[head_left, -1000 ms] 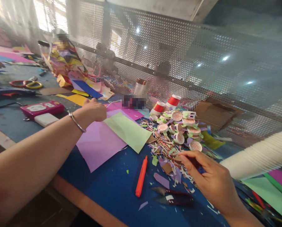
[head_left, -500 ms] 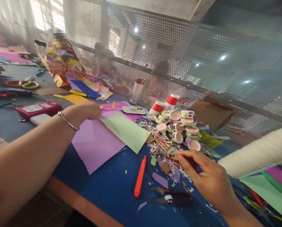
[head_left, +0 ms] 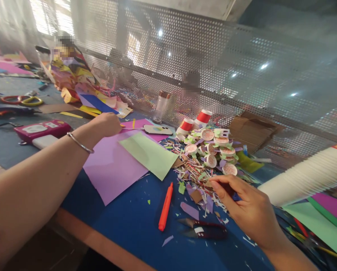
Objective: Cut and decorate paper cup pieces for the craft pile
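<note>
Nothing fancy here. The right hand [head_left: 249, 212] is seen low on the right of the blue counter [head_left: 128, 226], with thumb and fingers [head_left: 227, 180] pinched together on a small dark-blue piece [head_left: 235, 196]. What it is exactly can't be made out. That piece is held right at the near edge of the scrap pile [head_left: 196, 171], a heap of paper shreds topped with round decorated cups [head_left: 213, 146].

The left hand [head_left: 107, 123] is stretched out over the far corner of the purple sheet [head_left: 112, 169]. Its fingers are curled in and seen from the back, so it can't be told whether anything is gripped. A phone [head_left: 158, 130] is lying just beside it.

A light-green sheet [head_left: 148, 154] is laid overlapping the purple one. An orange pen [head_left: 165, 207] is parked on the counter between the sheets and the right hand, and dark snips [head_left: 205, 230] are lying just in front of that hand. Two red-and-white cups [head_left: 196, 121] are tucked behind the pile by the perforated screen [head_left: 213, 64]. A long stack of white cups [head_left: 306, 177] is laid on its side over on the right.
</note>
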`<state>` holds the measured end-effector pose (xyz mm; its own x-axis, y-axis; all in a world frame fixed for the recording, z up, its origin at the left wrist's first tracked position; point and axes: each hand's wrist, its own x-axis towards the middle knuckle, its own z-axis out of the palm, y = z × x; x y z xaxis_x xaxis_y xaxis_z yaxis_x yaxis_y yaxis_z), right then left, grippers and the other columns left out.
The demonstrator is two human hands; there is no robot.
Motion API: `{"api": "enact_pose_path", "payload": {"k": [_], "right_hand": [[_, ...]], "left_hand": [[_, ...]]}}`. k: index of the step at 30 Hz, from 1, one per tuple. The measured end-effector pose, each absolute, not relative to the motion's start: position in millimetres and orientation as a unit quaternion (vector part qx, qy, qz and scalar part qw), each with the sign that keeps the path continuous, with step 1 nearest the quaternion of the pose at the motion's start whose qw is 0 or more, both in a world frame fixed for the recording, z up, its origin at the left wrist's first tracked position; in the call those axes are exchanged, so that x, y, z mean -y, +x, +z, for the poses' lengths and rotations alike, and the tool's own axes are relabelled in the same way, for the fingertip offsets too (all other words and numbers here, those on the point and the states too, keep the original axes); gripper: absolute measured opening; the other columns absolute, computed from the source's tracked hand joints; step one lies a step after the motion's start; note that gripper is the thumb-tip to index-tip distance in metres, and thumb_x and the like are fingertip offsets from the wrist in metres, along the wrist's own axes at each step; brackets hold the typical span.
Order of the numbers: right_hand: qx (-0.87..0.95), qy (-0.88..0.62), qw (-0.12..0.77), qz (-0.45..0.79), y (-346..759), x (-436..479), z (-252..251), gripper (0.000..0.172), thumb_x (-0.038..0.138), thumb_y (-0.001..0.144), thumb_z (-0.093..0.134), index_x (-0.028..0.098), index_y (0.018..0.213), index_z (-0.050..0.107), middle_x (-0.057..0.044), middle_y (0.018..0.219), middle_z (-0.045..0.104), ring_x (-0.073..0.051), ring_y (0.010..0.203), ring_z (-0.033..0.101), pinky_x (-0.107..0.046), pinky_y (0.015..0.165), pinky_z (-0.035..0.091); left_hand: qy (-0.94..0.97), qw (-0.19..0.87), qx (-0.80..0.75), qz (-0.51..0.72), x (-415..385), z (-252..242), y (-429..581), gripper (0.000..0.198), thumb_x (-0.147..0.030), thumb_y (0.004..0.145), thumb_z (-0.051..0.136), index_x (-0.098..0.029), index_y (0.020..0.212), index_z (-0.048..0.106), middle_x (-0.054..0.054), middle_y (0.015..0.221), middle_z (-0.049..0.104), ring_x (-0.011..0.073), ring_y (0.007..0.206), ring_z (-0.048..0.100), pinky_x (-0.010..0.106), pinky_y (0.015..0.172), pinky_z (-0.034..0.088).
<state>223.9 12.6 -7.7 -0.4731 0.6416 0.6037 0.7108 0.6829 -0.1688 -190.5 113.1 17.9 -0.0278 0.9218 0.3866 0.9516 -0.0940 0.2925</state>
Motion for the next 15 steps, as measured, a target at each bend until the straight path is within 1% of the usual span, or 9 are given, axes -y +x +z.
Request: {"api": "enact_pose_path", "payload": {"k": [3, 4, 5, 7, 8, 9, 11, 13, 15], "right_hand": [[0.854, -0.399, 0.331, -0.026, 223.5, -13.0, -8.8, 0.007, 0.024, 0.098, 0.062, 0.025, 0.101, 0.068, 0.000, 0.091, 0.075, -0.013, 0.075, 0.069, -0.023, 0.068, 0.052], [0.851, -0.405, 0.336, -0.010, 223.2, -12.8, -9.2, 0.007, 0.025, 0.098, 0.062, 0.025, 0.100, 0.069, 0.000, 0.091, 0.075, -0.013, 0.075, 0.069, -0.024, 0.068, 0.051], [0.844, -0.415, 0.341, 0.014, 222.9, -12.4, -9.5, 0.008, 0.028, 0.097, 0.063, 0.025, 0.098, 0.070, 0.000, 0.089, 0.074, -0.014, 0.073, 0.068, -0.024, 0.066, 0.051], [0.810, -0.452, 0.360, 0.099, 221.8, -11.2, -9.8, 0.014, 0.036, 0.097, 0.064, 0.025, 0.096, 0.072, 0.000, 0.081, 0.072, -0.013, 0.065, 0.065, -0.024, 0.059, 0.049], [0.780, -0.469, 0.380, 0.165, 221.3, -10.5, -9.6, 0.018, 0.041, 0.096, 0.064, 0.025, 0.096, 0.072, 0.000, 0.077, 0.070, -0.012, 0.060, 0.062, -0.023, 0.054, 0.047], [0.744, -0.477, 0.403, 0.237, 220.7, -10.0, -9.2, 0.023, 0.046, 0.096, 0.064, 0.024, 0.097, 0.073, 0.000, 0.075, 0.069, -0.012, 0.057, 0.060, -0.023, 0.052, 0.046], [0.675, -0.468, 0.446, 0.356, 219.5, -9.4, -7.3, 0.035, 0.056, 0.095, 0.060, 0.024, 0.102, 0.073, -0.001, 0.077, 0.070, -0.012, 0.055, 0.060, -0.023, 0.049, 0.047], [0.626, -0.437, 0.486, 0.425, 218.2, -9.6, -4.1, 0.045, 0.065, 0.094, 0.056, 0.025, 0.106, 0.072, -0.002, 0.079, 0.070, -0.013, 0.055, 0.061, -0.024, 0.047, 0.048], [0.583, -0.431, 0.512, 0.461, 217.0, -10.2, -0.4, 0.044, 0.064, 0.089, 0.062, 0.025, 0.108, 0.071, -0.001, 0.077, 0.068, -0.013, 0.051, 0.058, -0.023, 0.041, 0.045]], "left_hand": [[-0.651, 0.055, 0.673, -0.348, -96.1, 31.8, -165.0, 0.031, -0.036, 0.096, 0.066, -0.013, 0.116, 0.067, 0.008, 0.116, 0.071, 0.0251, 0.103, 0.069, 0.045, 0.090, 0.058], [-0.641, 0.070, 0.655, -0.393, -86.8, 35.7, -151.9, 0.027, -0.033, 0.096, 0.065, -0.012, 0.112, 0.071, 0.008, 0.113, 0.074, 0.0257, 0.104, 0.070, 0.045, 0.095, 0.057], [-0.637, 0.086, 0.629, -0.437, -75.8, 38.5, -137.2, 0.027, -0.030, 0.097, 0.061, -0.014, 0.116, 0.071, 0.008, 0.119, 0.075, 0.0235, 0.108, 0.070, 0.041, 0.101, 0.055], [-0.658, 0.105, 0.537, -0.518, -51.1, 40.0, -106.0, 0.027, -0.030, 0.098, 0.060, -0.021, 0.122, 0.071, 0.003, 0.129, 0.073, 0.0162, 0.115, 0.069, 0.030, 0.102, 0.054], [-0.696, 0.094, 0.411, -0.581, -39.0, 38.3, -91.3, 0.023, -0.026, 0.096, 0.063, -0.020, 0.116, 0.074, 0.004, 0.123, 0.076, 0.0170, 0.112, 0.071, 0.031, 0.101, 0.056], [-0.730, 0.056, 0.318, -0.602, -28.2, 35.2, -78.4, 0.020, -0.023, 0.095, 0.064, -0.021, 0.112, 0.075, 0.003, 0.119, 0.077, 0.0165, 0.109, 0.073, 0.031, 0.099, 0.057], [-0.781, -0.077, 0.233, -0.574, -13.6, 25.6, -59.6, 0.020, -0.015, 0.093, 0.064, -0.019, 0.110, 0.075, 0.005, 0.114, 0.079, 0.0153, 0.106, 0.074, 0.028, 0.096, 0.059], [-0.807, -0.161, 0.202, -0.531, -8.9, 14.2, -50.4, 0.018, -0.016, 0.092, 0.067, -0.016, 0.107, 0.076, 0.009, 0.110, 0.080, 0.0165, 0.102, 0.075, 0.028, 0.091, 0.061], [-0.824, -0.208, 0.192, -0.492, -10.3, 4.5, -47.3, 0.017, -0.016, 0.093, 0.065, -0.014, 0.106, 0.076, 0.011, 0.107, 0.080, 0.0174, 0.101, 0.075, 0.028, 0.091, 0.061]]}}
